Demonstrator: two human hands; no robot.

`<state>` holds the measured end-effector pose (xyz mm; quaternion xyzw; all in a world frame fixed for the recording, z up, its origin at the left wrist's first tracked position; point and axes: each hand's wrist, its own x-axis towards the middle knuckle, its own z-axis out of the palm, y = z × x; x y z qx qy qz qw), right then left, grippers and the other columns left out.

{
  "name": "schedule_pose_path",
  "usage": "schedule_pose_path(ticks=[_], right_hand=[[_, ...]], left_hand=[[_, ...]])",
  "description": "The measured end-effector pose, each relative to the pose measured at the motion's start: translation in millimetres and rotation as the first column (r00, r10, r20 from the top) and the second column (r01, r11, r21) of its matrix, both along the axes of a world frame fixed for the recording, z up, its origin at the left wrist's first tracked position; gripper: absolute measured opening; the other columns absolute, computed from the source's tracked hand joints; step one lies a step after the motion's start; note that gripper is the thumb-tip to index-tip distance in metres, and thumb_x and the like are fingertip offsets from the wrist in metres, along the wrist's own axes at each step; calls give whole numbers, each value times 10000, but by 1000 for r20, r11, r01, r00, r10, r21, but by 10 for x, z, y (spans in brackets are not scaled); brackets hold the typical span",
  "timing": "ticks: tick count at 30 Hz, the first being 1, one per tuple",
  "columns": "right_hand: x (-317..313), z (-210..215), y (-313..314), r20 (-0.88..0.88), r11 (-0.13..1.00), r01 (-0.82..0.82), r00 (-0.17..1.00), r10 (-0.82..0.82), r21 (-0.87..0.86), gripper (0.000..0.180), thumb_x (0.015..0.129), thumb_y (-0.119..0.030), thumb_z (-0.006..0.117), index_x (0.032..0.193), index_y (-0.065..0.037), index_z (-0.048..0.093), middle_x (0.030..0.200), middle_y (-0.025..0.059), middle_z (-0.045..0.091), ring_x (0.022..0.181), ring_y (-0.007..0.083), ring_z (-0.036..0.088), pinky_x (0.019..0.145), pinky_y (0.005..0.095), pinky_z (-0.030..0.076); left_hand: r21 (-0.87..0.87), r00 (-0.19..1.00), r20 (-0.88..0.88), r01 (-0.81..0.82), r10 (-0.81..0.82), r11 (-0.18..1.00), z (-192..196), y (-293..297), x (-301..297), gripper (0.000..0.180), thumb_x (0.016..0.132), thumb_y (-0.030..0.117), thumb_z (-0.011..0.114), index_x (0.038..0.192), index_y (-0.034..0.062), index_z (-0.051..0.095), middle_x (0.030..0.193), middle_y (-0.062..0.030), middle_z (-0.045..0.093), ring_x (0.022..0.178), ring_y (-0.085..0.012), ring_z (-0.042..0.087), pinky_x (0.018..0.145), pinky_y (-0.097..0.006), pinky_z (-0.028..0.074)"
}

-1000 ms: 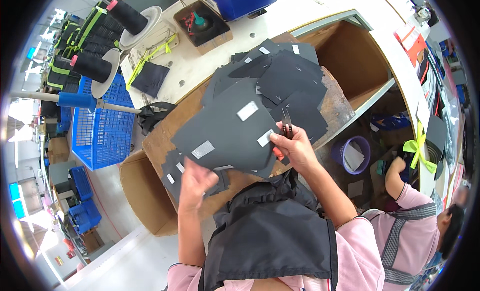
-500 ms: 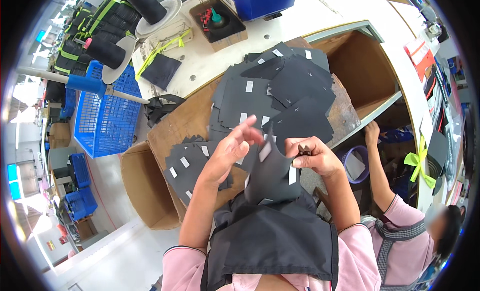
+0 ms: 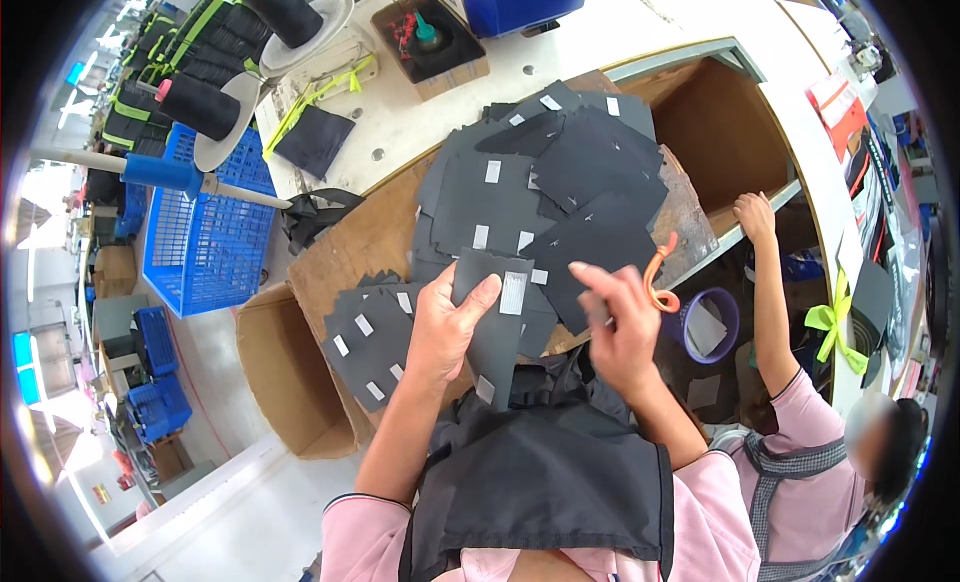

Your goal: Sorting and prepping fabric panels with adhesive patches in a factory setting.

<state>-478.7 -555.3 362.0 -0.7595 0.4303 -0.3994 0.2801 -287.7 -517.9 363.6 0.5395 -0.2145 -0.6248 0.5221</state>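
My left hand [image 3: 447, 327] is closed on a dark grey fabric piece [image 3: 490, 327], with the thumb pressed on its face beside a white label near the upper edge. The piece hangs upright above my lap. To its right, my right hand [image 3: 627, 327] is raised, partly blurred, with the index finger stretched out and the other fingers curled. A small tool with an orange loop handle [image 3: 658, 282] sticks out behind that hand; its working end is hidden. Beyond my hands lies a large pile of dark fabric pieces [image 3: 480, 197], many bearing white labels. A smaller pile [image 3: 365, 327] lies left.
The piles rest on a brown board [image 3: 340, 247] against a white table [image 3: 570, 62]. Cardboard box [image 3: 300, 382] and blue crate [image 3: 210, 227] stand left. Thread cones [image 3: 205, 107] are far left. A purple bin [image 3: 735, 332] stands right, near a co-worker's arm [image 3: 770, 302].
The fabric piece has turned from a curved, folded shape to a flatter one in my left hand. My right hand has let go of it and moved slightly right; the orange loop now shows.
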Motion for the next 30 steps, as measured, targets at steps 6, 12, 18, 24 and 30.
schedule_pose_path(ticks=[6,12,18,24,30], right_hand=[[100,-68,78,-57,998,-39,997,42,47,386,620,-46,735,967,-61,565,852,81,527,655,239,564,568,330,448],[111,-161,73,-82,998,-10,997,5,-67,352,623,-60,747,939,-65,592,805,59,531,606,226,531,532,312,425],[90,-126,99,-149,989,-13,989,-9,-148,298,639,-15,752,903,-41,617,747,87,559,595,207,558,488,293,448],[73,-159,146,21,1000,24,999,-24,11,257,680,-58,723,910,-43,609,764,59,533,646,198,567,541,300,441],[-175,-123,-252,371,776,-317,921,117,545,273,717,-32,690,975,-22,602,749,22,442,695,117,464,595,263,390]], left_hand=[[-62,989,145,4,5,998,99,4,-103,300,879,146,632,1132,-7,579,959,-27,625,858,-67,551,779,-220,447],[-22,972,232,48,-42,999,116,34,-166,347,887,127,605,1205,0,550,968,-21,619,868,-60,536,799,-214,430],[-48,939,339,72,-51,996,122,57,-197,356,888,111,587,1223,1,537,974,-20,620,875,-58,534,802,-212,429],[-24,960,274,67,-58,997,148,46,-224,326,881,87,588,1195,6,554,994,-26,611,880,-61,536,794,-215,437],[-45,985,89,155,-150,987,169,13,-100,376,870,70,598,1233,36,510,1027,-24,600,933,-84,540,844,-225,430]])
